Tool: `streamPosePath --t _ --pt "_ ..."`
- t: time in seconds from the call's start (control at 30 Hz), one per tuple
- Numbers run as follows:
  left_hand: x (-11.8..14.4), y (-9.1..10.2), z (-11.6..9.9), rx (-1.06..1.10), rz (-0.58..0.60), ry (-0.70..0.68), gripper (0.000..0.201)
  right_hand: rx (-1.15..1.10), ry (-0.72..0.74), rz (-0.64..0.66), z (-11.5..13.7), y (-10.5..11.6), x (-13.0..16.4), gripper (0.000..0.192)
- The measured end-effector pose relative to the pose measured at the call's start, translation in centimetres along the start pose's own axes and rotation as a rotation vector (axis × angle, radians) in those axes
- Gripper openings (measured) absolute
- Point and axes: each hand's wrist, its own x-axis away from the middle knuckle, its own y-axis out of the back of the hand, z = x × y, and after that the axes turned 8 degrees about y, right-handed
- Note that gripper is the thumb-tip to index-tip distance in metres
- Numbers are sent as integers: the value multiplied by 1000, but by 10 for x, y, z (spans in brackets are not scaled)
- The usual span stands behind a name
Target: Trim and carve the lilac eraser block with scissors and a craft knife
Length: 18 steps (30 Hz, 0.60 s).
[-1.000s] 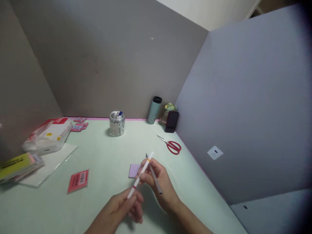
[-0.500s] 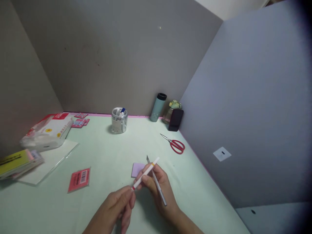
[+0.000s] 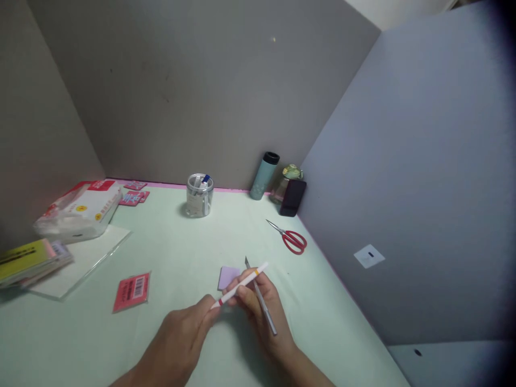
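Observation:
A slim white pen (image 3: 237,288), banded red near its lower end and yellow-orange near its upper end, slants between my two hands. My left hand (image 3: 189,322) is closed on the lower end, and its fingertips are mostly hidden behind the thumb and knuckles. My right hand (image 3: 264,309) pinches the pen along its middle with thumb and fingers. That same hand also holds a silver craft knife (image 3: 266,312), its blade pointing up and away from me. Behind the right fingers lies a pad of lilac sticky notes (image 3: 228,276), partly covered by them.
Red-handled scissors (image 3: 293,241) lie to the right, below a dark phone (image 3: 293,198), a teal tumbler (image 3: 264,177) and a greenish jar (image 3: 279,189). A clear jar (image 3: 199,196) stands at the back. Leftward are a red packet (image 3: 132,292), a tissue pack (image 3: 84,209) and stacked pads (image 3: 32,262).
My left hand has turned over, its back now facing up, and it sits slightly higher at the pen's lower end. My right hand keeps its hold; the view has shifted slightly.

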Motion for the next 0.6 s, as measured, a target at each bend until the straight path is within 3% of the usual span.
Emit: streamPosePath --t 0.07,0.2,0.27,0.33,0.47,0.6 --pt "1 3 -2 -39 -20 -46 44 -7 -10 -13 0 1 0 29" --pt "2 1 -2 184 215 125 48 9 11 6 4 -1 1 27" --pt "2 0 0 283 278 173 50 32 30 13 6 -2 0 28" --pt "3 -1 2 236 215 135 50 79 59 7 7 -2 -1 28" --pt "6 3 8 -13 -23 29 42 173 79 25 3 -1 -2 32" --pt "8 6 12 -82 -129 -96 34 152 75 56 -1 -1 0 31"
